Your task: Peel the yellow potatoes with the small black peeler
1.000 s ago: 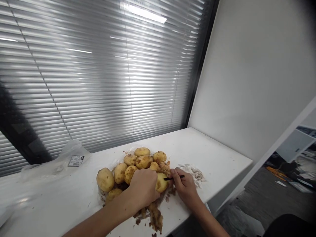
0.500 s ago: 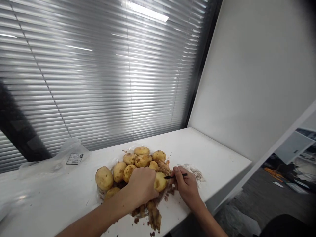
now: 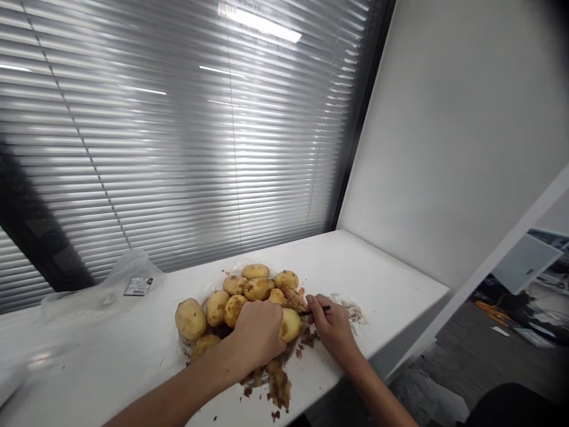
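Observation:
My left hand (image 3: 259, 333) is closed around a pale yellow potato (image 3: 291, 325) at the near right of a potato pile. Much of that potato's left side is hidden by my fingers. My right hand (image 3: 332, 327) pinches a thin black stick-like tool (image 3: 326, 308), its far end close to the potato's upper right edge. Whether the tip touches the potato I cannot tell. Several other potatoes (image 3: 259, 289) with brown patches lie on clear plastic beyond and left of my hands. Brown peelings (image 3: 279, 388) are heaped below my left hand.
The white table (image 3: 373, 267) ends in an edge at the right front. A clear plastic bag (image 3: 106, 283) with a label lies at the back left. Crumpled whitish tissue (image 3: 353, 309) sits beyond my right hand. Window blinds (image 3: 178, 148) rise behind.
The black tool has shifted from pointing at the potato's upper right side to a tilted position near its top edge. My right hand moved slightly left and up; my left hand keeps its hold.

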Motion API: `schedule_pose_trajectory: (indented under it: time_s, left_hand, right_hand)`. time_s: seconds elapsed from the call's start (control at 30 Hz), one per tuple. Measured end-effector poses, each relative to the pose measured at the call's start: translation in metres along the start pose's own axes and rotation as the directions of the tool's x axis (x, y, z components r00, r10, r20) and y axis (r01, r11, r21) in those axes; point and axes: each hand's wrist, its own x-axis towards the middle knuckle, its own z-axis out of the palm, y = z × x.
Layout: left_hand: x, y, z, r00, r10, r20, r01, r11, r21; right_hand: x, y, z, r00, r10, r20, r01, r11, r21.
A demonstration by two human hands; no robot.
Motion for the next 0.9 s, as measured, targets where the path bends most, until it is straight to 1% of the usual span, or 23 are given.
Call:
schedule_pose_trajectory:
  time_s: [0.07,0.13,0.2,0.27,0.37,0.5,0.63,0.77,0.9]
  left_hand:
    - [0.0006,-0.0003,0.0014,1.000,0.005,-0.001,-0.005,1.000,0.003]
    - [0.0009,-0.0005,0.0019,1.000,-0.004,-0.003,0.004,1.000,0.002]
    - [0.0008,-0.0003,0.0014,1.000,-0.007,-0.009,0.007,1.000,-0.004]
    - [0.0002,0.0001,0.0001,1.000,0.000,-0.004,0.000,1.000,-0.011]
    - [-0.0005,0.0003,-0.0014,1.000,0.007,0.016,-0.007,1.000,-0.009]
    - [-0.0002,-0.0007,-0.0006,1.000,-0.005,0.012,0.005,1.000,-0.006]
    - [0.0006,-0.0018,0.0014,1.000,0.018,0.006,-0.018,1.000,-0.009]
    - [0.0014,-0.0023,0.0029,1.000,0.005,0.002,-0.005,1.000,-0.021]
    - [0.0018,-0.0025,0.0033,1.000,0.022,-0.001,-0.022,1.000,-0.012]
  right_hand:
    - [0.0004,-0.0017,0.0007,1.000,-0.001,0.021,0.001,1.000,0.028]
    - [0.0003,-0.0035,0.0020,0.997,-0.039,0.066,0.036,0.998,0.051]
    - [0.0003,-0.0049,0.0030,0.993,-0.085,0.082,0.084,0.996,0.016]
    - [0.0010,-0.0056,0.0031,0.992,-0.104,0.066,0.107,0.993,-0.044]
    - [0.0021,-0.0047,0.0032,0.992,-0.109,0.062,0.113,0.992,-0.060]
    - [0.0029,-0.0027,0.0036,0.989,-0.106,0.105,0.108,0.994,-0.019]
    - [0.0047,-0.0021,0.0023,0.993,-0.091,0.070,0.094,0.995,-0.036]
    - [0.0055,0.0007,0.0003,0.991,-0.088,0.099,0.088,0.996,0.006]
    - [0.0067,0.0032,-0.0028,0.995,-0.067,0.075,0.068,0.998,-0.009]
